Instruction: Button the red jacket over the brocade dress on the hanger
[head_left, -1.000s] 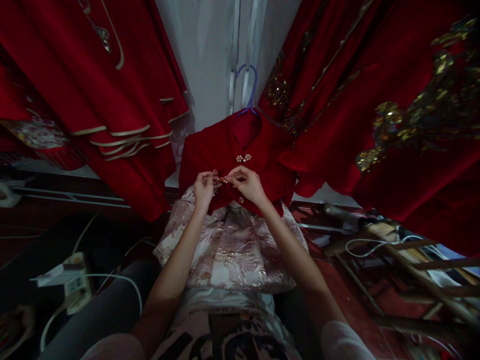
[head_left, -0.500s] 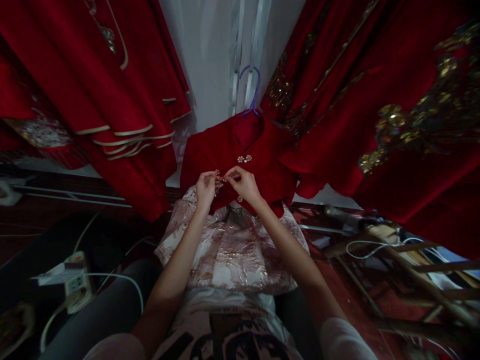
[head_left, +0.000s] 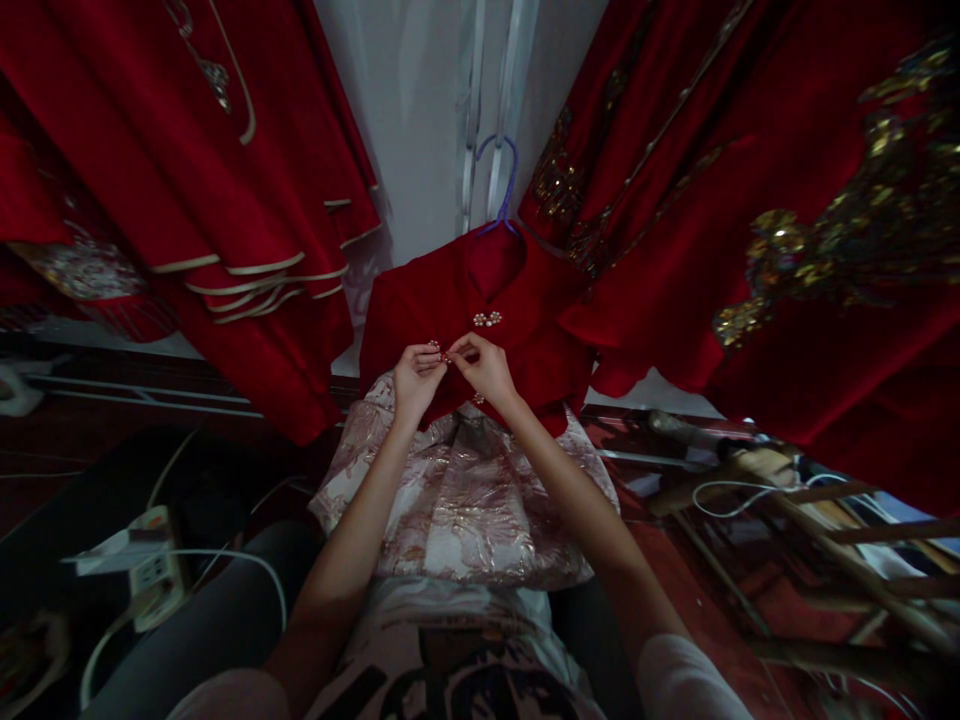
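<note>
From over here, I've got the left hand (head_left: pixel 415 380) and right hand (head_left: pixel 487 368) both pinched on a small beaded fastener (head_left: pixel 445 357) — on the red jacket (head_left: pixel 420 290), at eight o'clock from the flowery clasp (head_left: pixel 487 319). The purple hanger (head_left: pixel 512 187) sits at one o'clock from the hands.

Looks like a clothing workshop or maybe a shop, can't tell which: sparkly red clothes (head_left: pixel 247 180) hang along both edges of a pale wall (head_left: pixel 409 130), and a hanger (head_left: pixel 512 185) pokes past a jacket (head_left: pixel 544 330)'s top edge.
</note>
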